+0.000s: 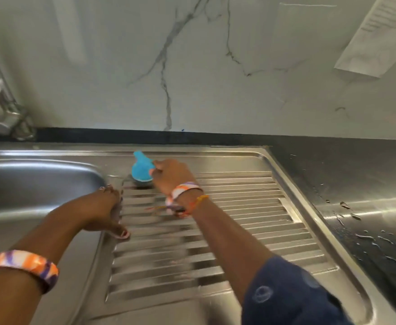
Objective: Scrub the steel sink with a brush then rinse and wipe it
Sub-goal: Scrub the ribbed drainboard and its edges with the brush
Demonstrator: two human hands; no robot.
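**Blue brush pressed to the far end of the drainboard**

A bright blue plastic scrubbing brush with dark bristles is gripped by the right hand, whose fingers are curled round its rear part – the bristles are set down on the ribbed drainboard of the stainless steel sink, at its far left corner, near the basin's rim. The brush's narrow tip is pointed away, toward the white marble-veined wall.

The left hand is laid on the strip between the rounded steel basin and the ribs; its fingers are spread and nothing is held by it. Orange, white and purple patterned bangles are worn on both wrists, and a thin orange thread is tied on the right one. A dark blue sleeve is seen on the right arm.

A chrome tap is mounted at the far left. Water drops are scattered over the dark tabletop to the right – a printed paper sheet is stuck on the wall above it.
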